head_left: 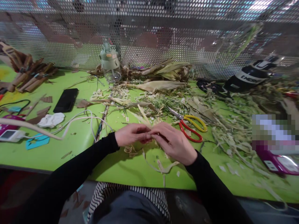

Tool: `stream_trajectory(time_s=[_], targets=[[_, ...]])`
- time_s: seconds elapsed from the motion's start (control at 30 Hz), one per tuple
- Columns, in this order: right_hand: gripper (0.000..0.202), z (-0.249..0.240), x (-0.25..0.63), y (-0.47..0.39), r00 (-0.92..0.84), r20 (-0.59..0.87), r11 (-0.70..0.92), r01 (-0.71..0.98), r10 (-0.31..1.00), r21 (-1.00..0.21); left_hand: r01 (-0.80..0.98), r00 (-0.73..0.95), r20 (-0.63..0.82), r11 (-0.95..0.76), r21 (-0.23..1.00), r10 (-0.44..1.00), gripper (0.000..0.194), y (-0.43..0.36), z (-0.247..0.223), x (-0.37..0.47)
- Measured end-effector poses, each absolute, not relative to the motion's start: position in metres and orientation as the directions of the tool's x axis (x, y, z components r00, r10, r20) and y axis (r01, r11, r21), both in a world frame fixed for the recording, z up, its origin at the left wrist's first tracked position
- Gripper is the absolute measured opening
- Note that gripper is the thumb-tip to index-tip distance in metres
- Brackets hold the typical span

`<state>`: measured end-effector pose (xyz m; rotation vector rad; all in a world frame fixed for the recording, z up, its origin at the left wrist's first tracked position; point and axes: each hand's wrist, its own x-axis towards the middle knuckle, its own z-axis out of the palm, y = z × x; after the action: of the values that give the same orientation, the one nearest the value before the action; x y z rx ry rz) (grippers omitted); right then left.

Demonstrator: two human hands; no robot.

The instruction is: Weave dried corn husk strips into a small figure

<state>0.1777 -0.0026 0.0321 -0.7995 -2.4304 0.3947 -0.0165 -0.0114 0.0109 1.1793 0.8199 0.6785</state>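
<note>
Left sleeve (86,158) and right sleeve (210,180) showing plain black, fitting closely, running long to wrists. Dark blue-grey cloth (130,208) covering front of body, looking plain. Garment with narrow black and white stripes (95,199) showing beyond cloth and on both sides of it.

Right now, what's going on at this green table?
A person's left hand and right hand meet over the green table, fingertips pinched together, apparently on a pale husk strip. Scissors lie beside the right hand, untouched. Dried husks lie farther back, with shredded scraps scattered around.
</note>
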Motion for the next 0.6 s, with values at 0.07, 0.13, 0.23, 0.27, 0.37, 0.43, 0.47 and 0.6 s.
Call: stream_trajectory(time_s=[0.07,0.13,0.23,0.27,0.37,0.43,0.47,0.6], targets=[[0.007,0.033,0.178,-0.002,-0.574,0.53,0.781,0.481,0.624,-0.399,-0.109,0.505,-0.192,0.283,0.953,0.842,0.032,-0.012,0.012,-0.015],[0.006,0.032,0.178,-0.002,-0.503,0.605,0.776,0.515,0.617,-0.364,-0.174,0.454,-0.208,0.315,0.933,0.866,0.033,-0.012,0.012,-0.013],[0.008,0.027,0.174,-0.003,-0.515,0.564,0.757,0.528,0.645,-0.385,-0.251,0.297,-0.207,0.285,0.925,0.932,0.03,-0.012,0.006,-0.007],[0.011,0.024,0.172,-0.003,-0.51,0.536,0.735,0.543,0.672,-0.406,-0.271,0.228,-0.19,0.25,0.93,0.955,0.028,-0.012,0.004,-0.005],[0.02,0.014,0.164,-0.002,-0.436,0.483,0.642,0.62,0.759,-0.45,-0.312,0.095,-0.146,0.169,0.935,0.985,0.024,-0.013,-0.001,0.0],[0.022,0.008,0.159,0.0,-0.402,0.449,0.598,0.625,0.798,-0.502,-0.348,0.055,-0.147,0.157,0.924,0.988,0.023,-0.015,-0.002,0.004],[0.022,0.006,0.158,0.002,-0.393,0.424,0.576,0.606,0.816,-0.548,-0.366,0.037,-0.15,0.153,0.918,0.988,0.024,-0.016,-0.002,0.006],[0.02,0.003,0.155,0.004,-0.369,0.286,0.448,0.499,0.884,-0.742,-0.422,-0.004,-0.144,0.129,0.897,0.989,0.028,-0.019,-0.002,0.011]])
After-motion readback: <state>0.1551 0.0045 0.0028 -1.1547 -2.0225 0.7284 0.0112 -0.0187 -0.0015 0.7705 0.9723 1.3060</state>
